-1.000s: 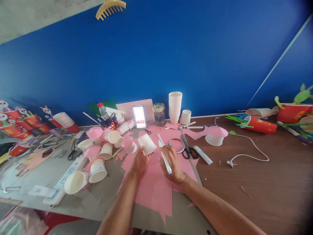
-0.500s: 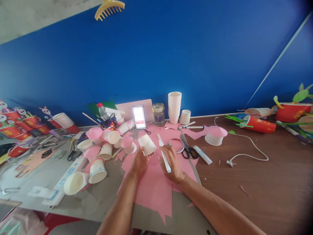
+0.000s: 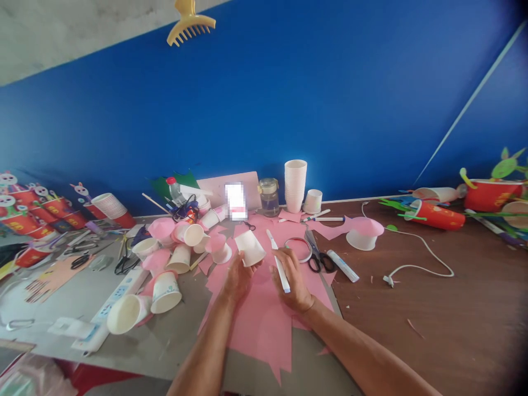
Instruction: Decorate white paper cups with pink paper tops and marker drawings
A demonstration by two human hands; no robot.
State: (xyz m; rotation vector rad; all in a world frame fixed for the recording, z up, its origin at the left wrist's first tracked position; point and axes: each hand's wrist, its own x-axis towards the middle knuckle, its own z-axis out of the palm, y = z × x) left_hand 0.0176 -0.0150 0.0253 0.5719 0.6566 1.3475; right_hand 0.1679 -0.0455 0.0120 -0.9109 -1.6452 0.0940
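In my left hand (image 3: 240, 279) is a white paper cup (image 3: 249, 248), tilted, with the fingers wrapped round its lower side. My right hand (image 3: 293, 281) holds a white marker pen (image 3: 279, 268) between thumb and fingers, its tip end pointing up and away from me. The pen and the cup are apart, side by side. Beneath both hands lies a large sheet of pink paper (image 3: 259, 324) with jagged cut edges. Just right of my right hand are black-handled scissors (image 3: 320, 261), a roll of clear tape (image 3: 303, 242) and a white glue stick (image 3: 343, 267).
Several white cups with pink paper cones (image 3: 160, 227) crowd the left, beside a white power strip (image 3: 111, 313). A tall stack of paper cups (image 3: 295, 184) and a glass jar (image 3: 269, 198) stand by the blue wall. One cone-topped cup (image 3: 363, 237) and a white cable (image 3: 433, 242) lie right.
The whole view has shifted slightly, so everything sits a little lower. Both hands keep their hold on the cup and the pen, with hardly any movement.
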